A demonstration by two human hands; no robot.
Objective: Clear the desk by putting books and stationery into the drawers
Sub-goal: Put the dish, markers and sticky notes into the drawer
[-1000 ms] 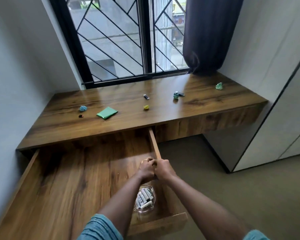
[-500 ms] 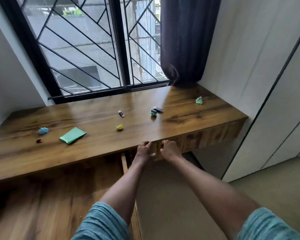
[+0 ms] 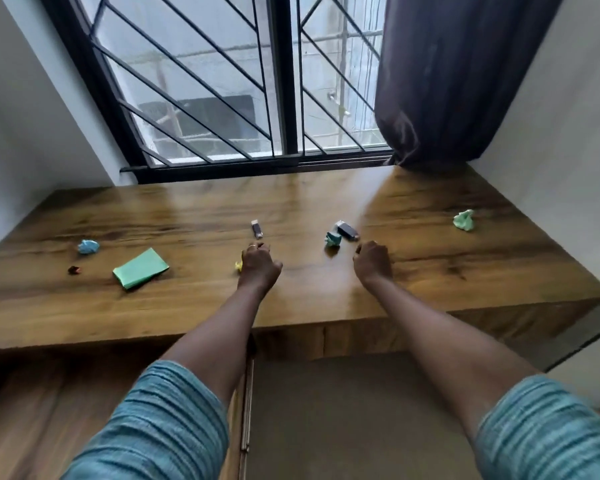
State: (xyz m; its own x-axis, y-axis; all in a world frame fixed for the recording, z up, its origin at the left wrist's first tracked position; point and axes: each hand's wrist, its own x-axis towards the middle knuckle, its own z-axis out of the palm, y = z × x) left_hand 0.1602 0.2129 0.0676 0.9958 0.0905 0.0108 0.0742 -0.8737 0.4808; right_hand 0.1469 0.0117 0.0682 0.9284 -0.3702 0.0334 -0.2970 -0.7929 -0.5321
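Several small things lie scattered on the wooden desk (image 3: 430,271): a green pad of sticky notes (image 3: 141,268) lying flat with its long axis running from near-left to far-right, a small dark stick (image 3: 257,229) pointing away from me toward the window (image 3: 243,98), and another dark stick (image 3: 347,230) angled to the far left beside a crumpled teal paper (image 3: 332,239). My left hand (image 3: 259,266) hovers curled and holding nothing just short of the first stick, half hiding a yellow scrap (image 3: 238,265), while my right hand (image 3: 373,263), loosely fisted and empty, sits just near-right of the teal paper, the pad well off to my left. A blue paper ball (image 3: 88,246) lies far left, a green one (image 3: 464,220) far right by the white wall, a dark curtain (image 3: 447,81) hangs at the window's right, and the open drawer (image 3: 49,410) juts out below left.
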